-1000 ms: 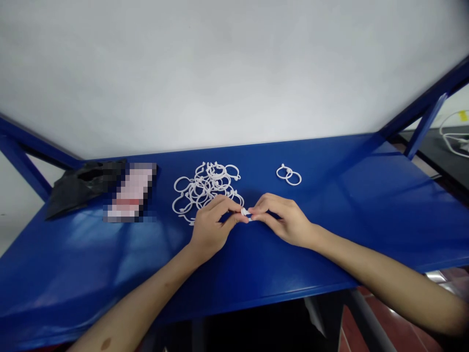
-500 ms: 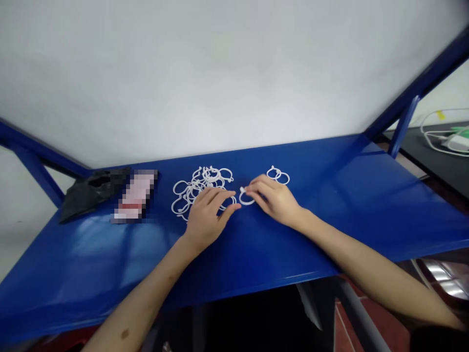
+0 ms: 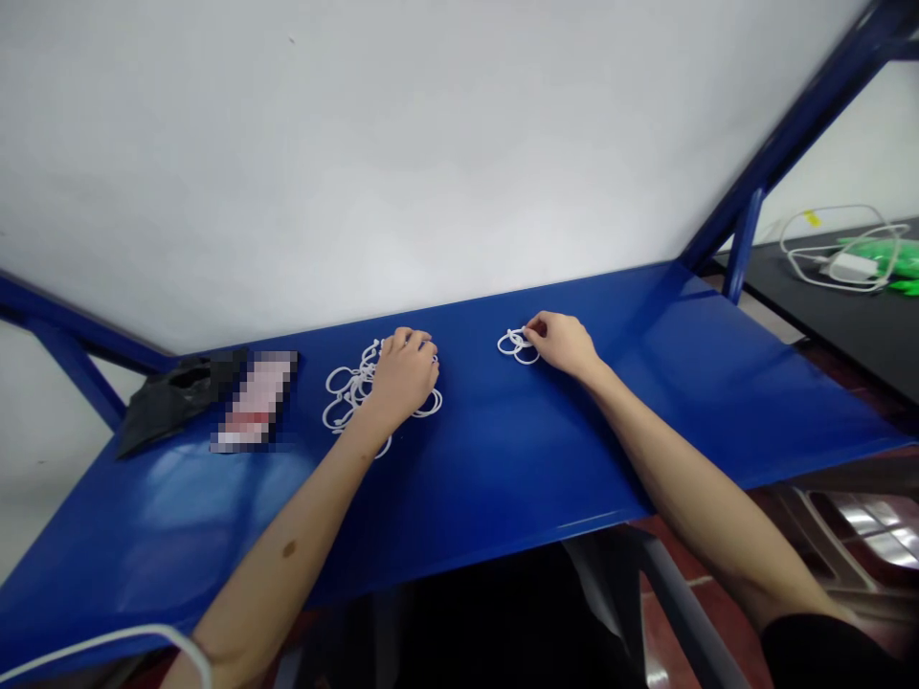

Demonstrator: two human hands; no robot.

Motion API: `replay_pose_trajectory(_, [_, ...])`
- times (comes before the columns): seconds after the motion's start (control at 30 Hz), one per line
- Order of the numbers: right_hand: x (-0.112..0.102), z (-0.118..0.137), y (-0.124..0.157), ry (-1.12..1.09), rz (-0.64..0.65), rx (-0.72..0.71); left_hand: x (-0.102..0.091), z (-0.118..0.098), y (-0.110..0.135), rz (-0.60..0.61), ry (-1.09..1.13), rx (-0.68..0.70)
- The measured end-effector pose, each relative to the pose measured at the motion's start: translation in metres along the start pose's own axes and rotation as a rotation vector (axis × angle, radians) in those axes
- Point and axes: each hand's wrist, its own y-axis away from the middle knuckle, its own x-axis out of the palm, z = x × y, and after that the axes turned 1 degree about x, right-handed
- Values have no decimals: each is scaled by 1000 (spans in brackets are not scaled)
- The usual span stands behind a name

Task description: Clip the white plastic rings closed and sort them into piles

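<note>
Over the right part of a loose heap of white plastic rings (image 3: 337, 381) rests my left hand (image 3: 406, 375). Its fingers are a little apart and bent down into the heap; the fingertips are hidden, and I see nothing held. Each ring looks like a thin loop with a small knob. Further right, my right hand (image 3: 560, 340) pinches the edge of a white ring (image 3: 528, 334) between thumb and forefinger. That ring overlaps a small group of white rings (image 3: 508, 346) lying on the blue table (image 3: 474, 478).
At the table's left lie a black plastic bag (image 3: 172, 402) and a blurred-out flat pink item (image 3: 255, 402). A white wall (image 3: 431, 163) rises behind. Blue frame bars (image 3: 747, 239) stand at the sides. On a dark table at right lies a white cable (image 3: 847, 263).
My right hand has carried a ring back and right to the small group. My left hand has moved back over the heap. The camera view has shifted slightly.
</note>
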Motion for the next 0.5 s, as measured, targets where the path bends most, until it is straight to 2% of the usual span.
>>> replay_pose_trajectory(0.17, [2, 3, 4, 48, -51, 6, 0, 5, -4, 39, -33, -2])
replay_pose_trajectory(0.27, [3, 6, 7, 97, -201, -71, -4, 3, -4, 58, 35, 3])
replay_pose_trajectory(0.33, [3, 11, 11, 73, -312, -199, -12, -3, -2, 16, 136, -15])
replay_pose_trajectory(0.4, [3, 21, 20, -32, -336, -383, -23, -12, 3, -58, 293, -71])
replay_pose_trajectory(0.5, [7, 41, 43, -272, -163, -660, -38, -26, 16, -93, 632, -199])
